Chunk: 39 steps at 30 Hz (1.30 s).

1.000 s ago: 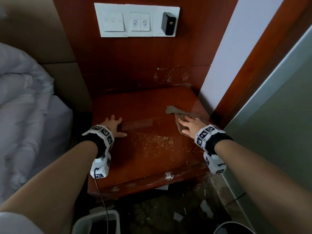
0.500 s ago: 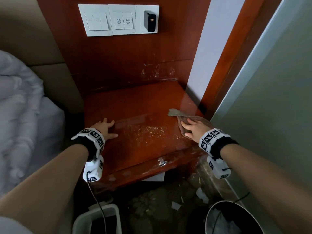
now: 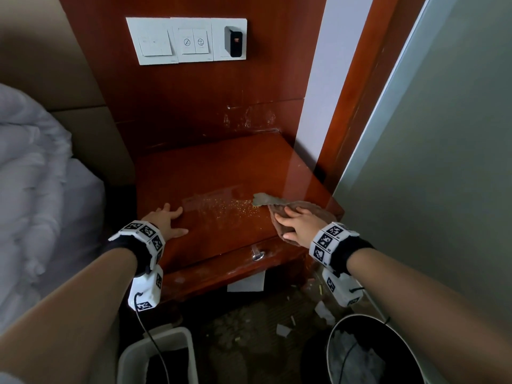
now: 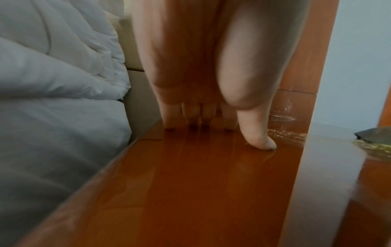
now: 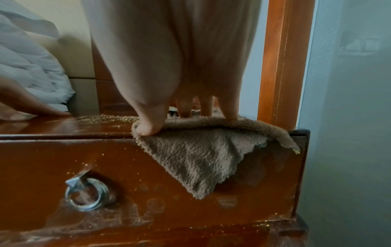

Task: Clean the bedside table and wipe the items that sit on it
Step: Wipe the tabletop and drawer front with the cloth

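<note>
The red-brown bedside table carries a scatter of yellowish crumbs near its front middle. My right hand presses flat on a brown terry cloth at the front right corner. In the right wrist view the cloth droops over the drawer front, with my thumb and straight fingers on top of it. My left hand lies flat on the bare table top at the front left, holding nothing. The left wrist view shows its fingers straight on the wood.
White bedding lies left of the table. A switch panel hangs on the wall behind, and a grey panel closes the right side. The drawer has a metal ring pull. Below stand a white bin and a black bucket, among paper scraps.
My right hand has dragged the cloth toward the table's front right edge, so it now hangs over the drawer front. The left hand stays flat in place.
</note>
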Each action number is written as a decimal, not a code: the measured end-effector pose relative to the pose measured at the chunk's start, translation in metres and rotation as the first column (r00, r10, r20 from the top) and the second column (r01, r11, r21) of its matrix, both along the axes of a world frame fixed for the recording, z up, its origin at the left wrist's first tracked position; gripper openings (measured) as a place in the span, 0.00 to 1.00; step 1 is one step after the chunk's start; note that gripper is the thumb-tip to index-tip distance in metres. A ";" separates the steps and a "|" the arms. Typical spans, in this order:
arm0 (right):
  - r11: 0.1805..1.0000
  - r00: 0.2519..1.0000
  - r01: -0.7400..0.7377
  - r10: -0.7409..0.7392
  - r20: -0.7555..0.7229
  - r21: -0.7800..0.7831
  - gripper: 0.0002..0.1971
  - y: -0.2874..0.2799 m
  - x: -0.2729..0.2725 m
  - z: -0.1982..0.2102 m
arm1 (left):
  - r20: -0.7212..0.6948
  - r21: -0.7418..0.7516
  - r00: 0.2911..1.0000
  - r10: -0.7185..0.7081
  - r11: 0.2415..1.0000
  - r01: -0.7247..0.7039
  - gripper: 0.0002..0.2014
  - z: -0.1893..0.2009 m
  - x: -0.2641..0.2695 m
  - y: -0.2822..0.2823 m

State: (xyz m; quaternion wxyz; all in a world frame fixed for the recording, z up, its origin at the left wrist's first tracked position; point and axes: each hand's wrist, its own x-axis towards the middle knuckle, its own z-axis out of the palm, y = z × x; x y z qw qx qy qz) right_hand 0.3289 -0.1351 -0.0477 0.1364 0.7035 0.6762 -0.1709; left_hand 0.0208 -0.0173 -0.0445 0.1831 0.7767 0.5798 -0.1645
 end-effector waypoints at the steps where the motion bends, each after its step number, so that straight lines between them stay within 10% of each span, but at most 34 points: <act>1: 1.000 1.000 -0.005 0.005 0.001 -0.001 0.29 0.002 0.000 0.001 | 0.005 0.000 1.000 0.000 1.000 0.000 0.37 0.000 -0.001 -0.001; 39: 0.961 0.957 -0.267 0.273 0.093 -0.075 0.29 0.197 -0.127 0.026 | 0.133 -0.097 0.991 0.028 0.995 -0.015 0.49 -0.005 -0.004 0.075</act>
